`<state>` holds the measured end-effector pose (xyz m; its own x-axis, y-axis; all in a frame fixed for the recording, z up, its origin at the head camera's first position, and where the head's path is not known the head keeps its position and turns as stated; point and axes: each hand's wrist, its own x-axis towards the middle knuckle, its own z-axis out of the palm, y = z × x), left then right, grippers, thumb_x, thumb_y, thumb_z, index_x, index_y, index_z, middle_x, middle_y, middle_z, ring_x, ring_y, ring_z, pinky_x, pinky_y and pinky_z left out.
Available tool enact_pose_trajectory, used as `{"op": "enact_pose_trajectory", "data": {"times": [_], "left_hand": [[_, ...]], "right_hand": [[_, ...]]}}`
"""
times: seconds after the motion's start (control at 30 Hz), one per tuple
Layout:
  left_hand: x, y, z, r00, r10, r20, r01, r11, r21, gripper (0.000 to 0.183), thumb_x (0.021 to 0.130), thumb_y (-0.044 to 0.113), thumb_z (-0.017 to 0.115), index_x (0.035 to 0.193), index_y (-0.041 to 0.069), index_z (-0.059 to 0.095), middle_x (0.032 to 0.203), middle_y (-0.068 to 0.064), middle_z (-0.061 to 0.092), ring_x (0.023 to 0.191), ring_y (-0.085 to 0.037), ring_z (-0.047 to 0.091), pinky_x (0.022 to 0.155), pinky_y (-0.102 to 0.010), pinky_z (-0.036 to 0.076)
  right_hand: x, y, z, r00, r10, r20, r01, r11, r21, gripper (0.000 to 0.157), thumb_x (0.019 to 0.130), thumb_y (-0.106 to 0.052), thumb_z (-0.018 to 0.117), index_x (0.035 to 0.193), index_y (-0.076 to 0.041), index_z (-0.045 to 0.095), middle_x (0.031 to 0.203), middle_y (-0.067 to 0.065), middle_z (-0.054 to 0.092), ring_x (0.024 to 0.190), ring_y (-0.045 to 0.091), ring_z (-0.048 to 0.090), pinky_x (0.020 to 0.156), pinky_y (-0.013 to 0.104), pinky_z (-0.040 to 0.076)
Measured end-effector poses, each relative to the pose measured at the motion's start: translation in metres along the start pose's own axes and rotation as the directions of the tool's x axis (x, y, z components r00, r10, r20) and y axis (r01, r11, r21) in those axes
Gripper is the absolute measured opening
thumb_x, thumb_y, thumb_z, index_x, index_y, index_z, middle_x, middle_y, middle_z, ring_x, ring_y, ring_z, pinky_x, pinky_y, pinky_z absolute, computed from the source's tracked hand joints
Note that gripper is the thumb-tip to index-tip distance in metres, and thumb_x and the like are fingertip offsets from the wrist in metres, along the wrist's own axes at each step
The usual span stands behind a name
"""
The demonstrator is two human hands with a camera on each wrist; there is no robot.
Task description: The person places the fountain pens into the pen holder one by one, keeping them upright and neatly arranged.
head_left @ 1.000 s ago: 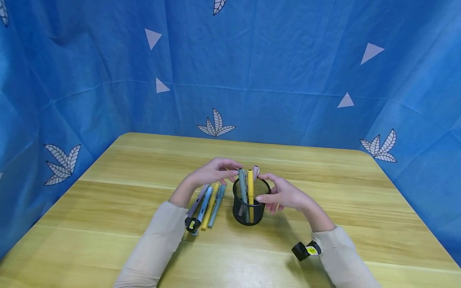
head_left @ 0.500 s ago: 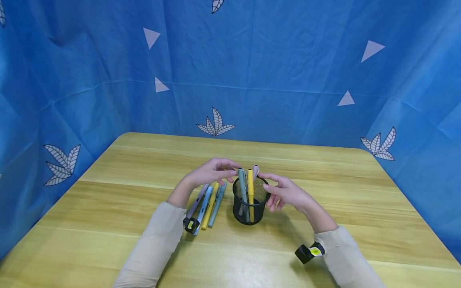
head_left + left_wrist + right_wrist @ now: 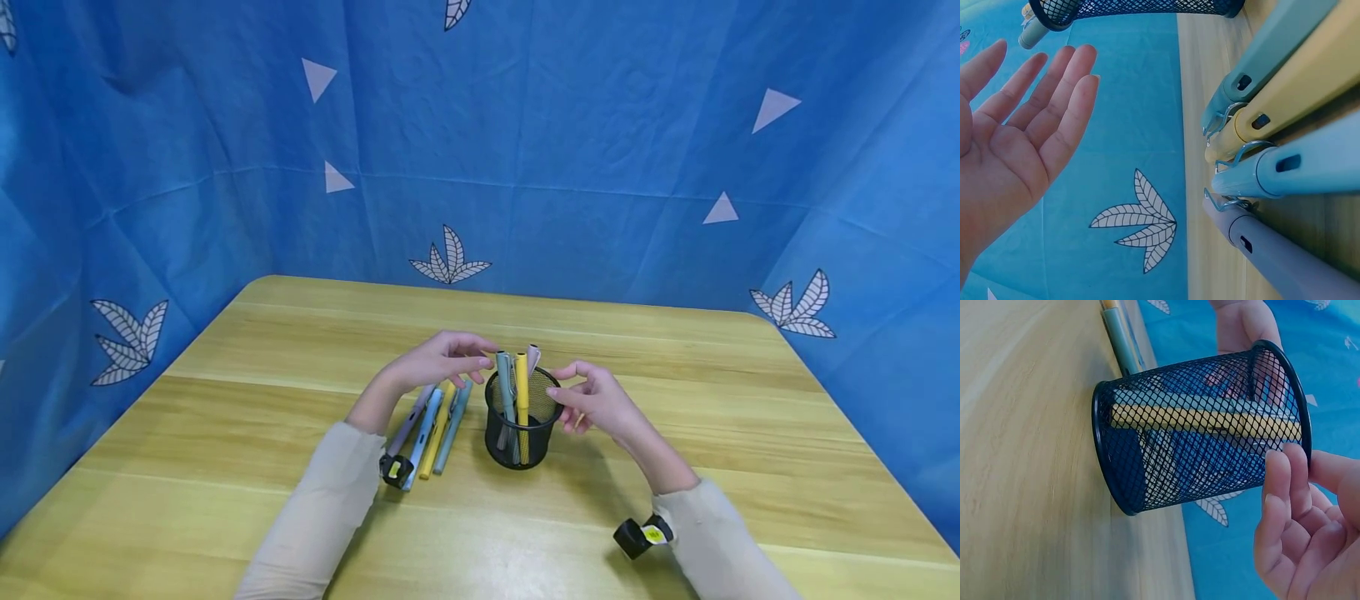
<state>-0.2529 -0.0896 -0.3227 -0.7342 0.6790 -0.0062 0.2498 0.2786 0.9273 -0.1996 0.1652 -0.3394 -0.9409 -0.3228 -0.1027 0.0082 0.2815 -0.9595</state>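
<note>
A black mesh pen holder (image 3: 517,442) stands upright on the table. A teal pen (image 3: 502,379), a yellow pen (image 3: 522,392) and a lilac pen (image 3: 533,357) stick up out of it. My right hand (image 3: 600,404) is at its right side, thumb and fingers at the rim, loosely pinching it; in the right wrist view curled fingertips (image 3: 1277,465) lie against the mesh. My left hand (image 3: 435,362), fingers spread and relaxed, hovers left of the holder with fingertips close to the teal pen. The left wrist view shows its bare palm (image 3: 1013,153).
Several capped pens lie side by side left of the holder, under the left forearm: lilac (image 3: 408,423), light blue (image 3: 424,433), yellow (image 3: 435,446) and teal (image 3: 453,429). A blue patterned curtain (image 3: 480,150) hangs around the wooden table (image 3: 750,417).
My right thumb has drawn back from the yellow pen to the holder's right rim, and its index finger has shifted right. The left hand has edged slightly left. Holder and pens stay put.
</note>
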Motion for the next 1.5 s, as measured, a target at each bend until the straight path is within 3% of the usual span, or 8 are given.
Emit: {"op": "enact_pose_trajectory", "data": {"times": [1.0,1.2,1.5], "left_hand": [[-0.005,-0.006,-0.003,1.0,-0.015,-0.011,0.015,1.0,0.001,0.04,0.092,0.02,0.05,0.126,-0.002,0.047,0.111,-0.022,0.055,0.09,-0.032,0.057,0.076,-0.047,0.048],[-0.009,-0.011,-0.006,0.999,-0.035,-0.022,0.034,0.998,-0.05,0.041,0.091,0.02,0.051,0.127,-0.001,0.046,0.112,-0.025,0.053,0.094,-0.042,0.052,0.077,-0.053,0.045],[-0.012,-0.017,-0.012,0.999,-0.03,-0.024,0.029,0.999,-0.034,0.042,0.091,0.021,0.051,0.127,-0.001,0.046,0.114,-0.026,0.052,0.095,-0.042,0.053,0.077,-0.052,0.045]], "right_hand": [[-0.004,0.001,0.002,0.998,-0.016,-0.059,0.016,1.0,-0.001,0.037,0.085,-0.008,0.06,0.118,0.006,0.05,0.056,0.01,0.057,0.048,0.021,0.057,0.042,0.027,0.045],[-0.005,0.0,0.002,0.998,-0.015,-0.058,0.016,1.0,0.004,0.038,0.085,-0.009,0.06,0.119,0.007,0.05,0.056,0.01,0.057,0.047,0.021,0.057,0.042,0.026,0.045],[-0.004,0.002,0.001,0.998,-0.019,-0.064,0.019,1.0,0.0,0.038,0.085,-0.011,0.061,0.118,0.006,0.051,0.056,0.007,0.056,0.047,0.021,0.057,0.041,0.027,0.045]]}}
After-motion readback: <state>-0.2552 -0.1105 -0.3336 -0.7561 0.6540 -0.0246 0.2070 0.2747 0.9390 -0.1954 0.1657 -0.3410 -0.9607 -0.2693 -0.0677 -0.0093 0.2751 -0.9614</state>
